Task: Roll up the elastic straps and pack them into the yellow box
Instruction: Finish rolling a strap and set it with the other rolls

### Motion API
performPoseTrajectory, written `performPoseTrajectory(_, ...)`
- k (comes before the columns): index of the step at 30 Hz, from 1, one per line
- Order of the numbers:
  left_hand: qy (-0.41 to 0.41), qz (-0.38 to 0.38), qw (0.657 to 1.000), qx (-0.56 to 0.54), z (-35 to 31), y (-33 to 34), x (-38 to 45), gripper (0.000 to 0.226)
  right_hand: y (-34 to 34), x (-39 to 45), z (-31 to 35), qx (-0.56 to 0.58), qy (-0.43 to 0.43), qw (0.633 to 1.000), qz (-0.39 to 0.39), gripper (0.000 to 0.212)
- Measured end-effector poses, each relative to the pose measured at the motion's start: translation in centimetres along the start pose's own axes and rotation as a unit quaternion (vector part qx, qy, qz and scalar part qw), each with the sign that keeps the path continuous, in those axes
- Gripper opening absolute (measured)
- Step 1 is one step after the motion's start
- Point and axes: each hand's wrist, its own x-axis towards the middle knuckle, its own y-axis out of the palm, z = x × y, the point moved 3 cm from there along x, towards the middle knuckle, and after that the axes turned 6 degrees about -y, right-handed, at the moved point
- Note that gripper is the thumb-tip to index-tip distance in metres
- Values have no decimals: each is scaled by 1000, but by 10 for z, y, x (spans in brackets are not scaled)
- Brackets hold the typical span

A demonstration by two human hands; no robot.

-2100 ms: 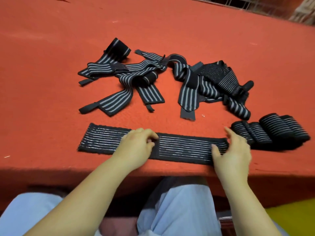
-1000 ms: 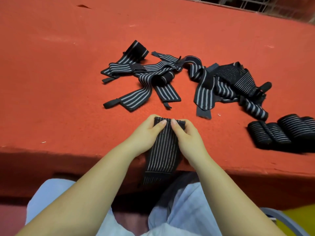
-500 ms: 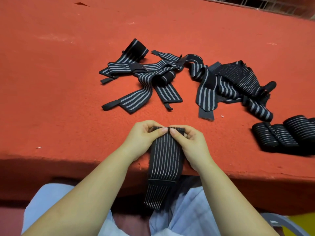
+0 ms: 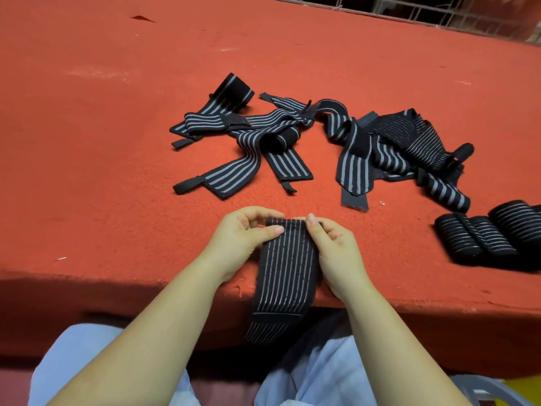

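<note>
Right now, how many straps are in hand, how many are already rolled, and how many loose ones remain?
Strap being rolled: 1, pinched by left hand and right hand.
Finished rolls: 3 plainly in view, at the right edge.
Loose straps: 1 tangled heap, too overlapped to count.
Total: 4 countable straps, plus the heap.

It looks like a small packing workshop; a wide surface (image 4: pixel 87 142) covered in red felt carries a heap of loose straps (image 4: pixel 307 142); right of the heap, rolled straps (image 4: pixel 491 232) lie together; beyond it, a wire grid (image 4: pixel 424 13).
</note>
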Motion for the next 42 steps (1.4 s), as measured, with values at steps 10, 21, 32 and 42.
performPoseTrajectory(10, 46, 53, 998, 6, 8, 0, -1, 25, -7, 0, -8, 55, -20, 997, 53, 28)
performPoseTrajectory(21, 55, 7, 998, -29, 8, -3, 2, 20, 0, 0, -5, 21, -24, 999, 25, 34)
performPoseTrajectory(32, 44, 43, 998, 2, 11, -1, 3, 28, -8, -2, -5, 75, -26, 996, 32, 40)
performPoseTrajectory(42, 72, 15, 997, 8, 8, -4, -1, 29, -2, -2, -6, 22, -51, 998, 18, 12)
